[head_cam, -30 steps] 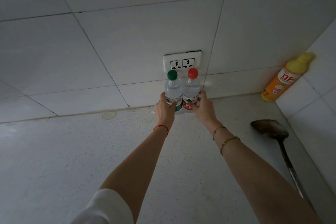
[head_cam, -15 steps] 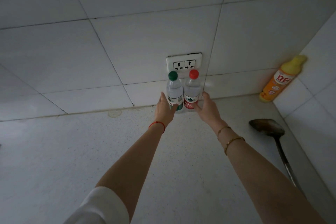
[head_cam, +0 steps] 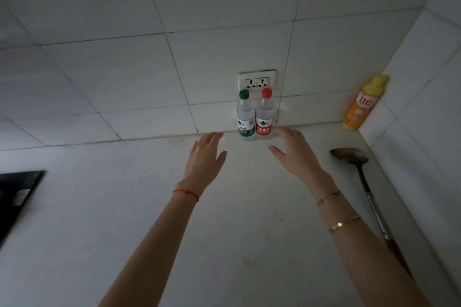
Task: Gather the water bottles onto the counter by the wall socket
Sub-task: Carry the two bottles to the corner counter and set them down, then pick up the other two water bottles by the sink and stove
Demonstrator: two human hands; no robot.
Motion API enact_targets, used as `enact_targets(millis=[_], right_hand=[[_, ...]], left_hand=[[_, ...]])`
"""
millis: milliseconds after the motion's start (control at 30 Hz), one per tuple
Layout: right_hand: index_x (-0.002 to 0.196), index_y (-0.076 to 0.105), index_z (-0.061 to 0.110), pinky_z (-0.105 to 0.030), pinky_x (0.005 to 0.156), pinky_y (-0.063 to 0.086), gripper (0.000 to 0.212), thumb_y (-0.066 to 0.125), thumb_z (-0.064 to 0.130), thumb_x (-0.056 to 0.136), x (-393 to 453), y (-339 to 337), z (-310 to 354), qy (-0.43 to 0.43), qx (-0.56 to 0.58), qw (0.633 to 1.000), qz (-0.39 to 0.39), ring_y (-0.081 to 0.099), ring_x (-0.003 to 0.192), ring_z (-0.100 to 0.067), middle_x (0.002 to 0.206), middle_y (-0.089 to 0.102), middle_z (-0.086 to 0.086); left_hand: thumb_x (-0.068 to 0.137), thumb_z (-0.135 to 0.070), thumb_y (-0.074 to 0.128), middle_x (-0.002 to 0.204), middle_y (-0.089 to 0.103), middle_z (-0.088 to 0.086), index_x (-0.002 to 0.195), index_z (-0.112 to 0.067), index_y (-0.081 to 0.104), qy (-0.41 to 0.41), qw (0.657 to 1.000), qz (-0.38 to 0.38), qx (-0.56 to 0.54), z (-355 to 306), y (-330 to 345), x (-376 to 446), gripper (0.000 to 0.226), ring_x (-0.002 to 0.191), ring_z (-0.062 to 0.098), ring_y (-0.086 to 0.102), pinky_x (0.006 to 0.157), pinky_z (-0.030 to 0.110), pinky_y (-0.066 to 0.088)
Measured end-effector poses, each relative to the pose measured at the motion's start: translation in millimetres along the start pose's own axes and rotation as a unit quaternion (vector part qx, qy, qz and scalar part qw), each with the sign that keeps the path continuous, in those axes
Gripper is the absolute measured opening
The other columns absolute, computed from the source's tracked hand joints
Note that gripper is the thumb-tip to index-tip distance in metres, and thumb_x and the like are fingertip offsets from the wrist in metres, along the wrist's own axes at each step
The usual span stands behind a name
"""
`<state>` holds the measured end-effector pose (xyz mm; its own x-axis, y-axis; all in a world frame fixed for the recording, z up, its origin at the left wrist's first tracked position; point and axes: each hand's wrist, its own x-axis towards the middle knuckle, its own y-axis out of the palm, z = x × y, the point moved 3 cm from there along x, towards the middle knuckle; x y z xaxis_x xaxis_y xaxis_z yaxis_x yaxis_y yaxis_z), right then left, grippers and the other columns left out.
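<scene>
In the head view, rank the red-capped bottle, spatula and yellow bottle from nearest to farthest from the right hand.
From the right hand:
1. Red-capped bottle, just ahead of the fingers, under the socket.
2. Spatula, to the hand's right on the counter.
3. Yellow bottle, far right, leaning in the wall corner.

The left water bottle (head_cam: pixel 245 117) has a green cap and green label; the right water bottle (head_cam: pixel 264 113) has a red cap and red label. Far right stands an orange detergent bottle (head_cam: pixel 363 104) with a yellow top, on the white speckled bench (head_cam: pixel 124 207).
</scene>
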<state>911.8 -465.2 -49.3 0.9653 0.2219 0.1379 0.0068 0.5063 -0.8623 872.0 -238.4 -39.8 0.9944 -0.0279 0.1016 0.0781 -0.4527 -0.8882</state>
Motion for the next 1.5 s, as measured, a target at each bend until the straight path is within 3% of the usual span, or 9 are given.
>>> enact_targets(millis=[400,700,833,1100,1300,1500], right_hand=[[0.138,0.042,0.012,-0.030,0.104,0.033,0.055,0.057,0.035,0.090,-130.3,-29.9,73.2,-0.056,0.021,0.998,-0.016,0.038,0.130,-0.021,0.138,0.049,-0.006],[0.138,0.042,0.013,-0.030,0.103,0.035,0.054,0.057,0.034,0.090,-184.3,-18.1,106.5,-0.107,0.034,0.994,0.008,0.039,0.129,-0.020,0.136,0.051,-0.006],[0.136,0.045,0.012,-0.031,0.103,0.036,0.053,0.059,0.033,0.089,-194.2,-0.7,134.6,-0.156,0.052,0.986,0.042,0.041,0.127,-0.022,0.134,0.053,-0.007],[0.132,0.050,0.012,-0.032,0.103,0.036,0.048,0.059,0.032,0.089,-226.2,61.0,233.5,-0.270,0.078,0.950,0.136,0.044,0.123,-0.024,0.128,0.057,-0.009],[0.133,0.048,0.015,-0.031,0.101,0.037,0.048,0.055,0.035,0.091,-280.1,126.3,331.3,-0.363,0.078,0.899,0.233,0.044,0.123,-0.020,0.129,0.056,-0.005],[0.132,0.049,0.015,-0.029,0.097,0.039,0.047,0.056,0.036,0.090,-351.2,196.2,437.7,-0.409,0.093,0.856,0.303,0.048,0.119,-0.021,0.126,0.058,-0.006]], left_hand=[[0.093,-0.025,0.054,0.136,0.053,0.003,0.136,-0.017,0.044,0.009,0.999,-0.044,-0.008,-3.5,-65.6,-172.0,0.045,0.124,0.020,0.051,0.105,0.041,0.042],[0.091,-0.022,0.056,0.133,0.056,0.002,0.133,-0.017,0.048,-0.062,0.993,-0.102,-0.006,4.8,-82.3,-263.7,0.043,0.122,0.021,0.052,0.102,0.043,0.044],[0.091,-0.021,0.057,0.131,0.058,0.004,0.132,-0.015,0.050,-0.130,0.981,-0.141,-0.001,23.7,-94.5,-313.3,0.042,0.120,0.023,0.055,0.101,0.043,0.045],[0.092,-0.030,0.055,0.131,0.058,0.000,0.131,-0.023,0.050,-0.308,0.928,-0.210,0.024,69.6,-119.3,-442.9,0.040,0.116,0.020,0.057,0.097,0.038,0.048],[0.090,-0.026,0.058,0.127,0.060,-0.001,0.127,-0.022,0.054,-0.442,0.855,-0.273,0.015,110.9,-134.8,-560.0,0.038,0.113,0.021,0.058,0.093,0.035,0.048],[0.089,-0.024,0.059,0.126,0.061,-0.001,0.125,-0.021,0.056,-0.520,0.798,-0.305,0.016,164.9,-159.0,-675.5,0.037,0.113,0.020,0.058,0.093,0.031,0.046]])
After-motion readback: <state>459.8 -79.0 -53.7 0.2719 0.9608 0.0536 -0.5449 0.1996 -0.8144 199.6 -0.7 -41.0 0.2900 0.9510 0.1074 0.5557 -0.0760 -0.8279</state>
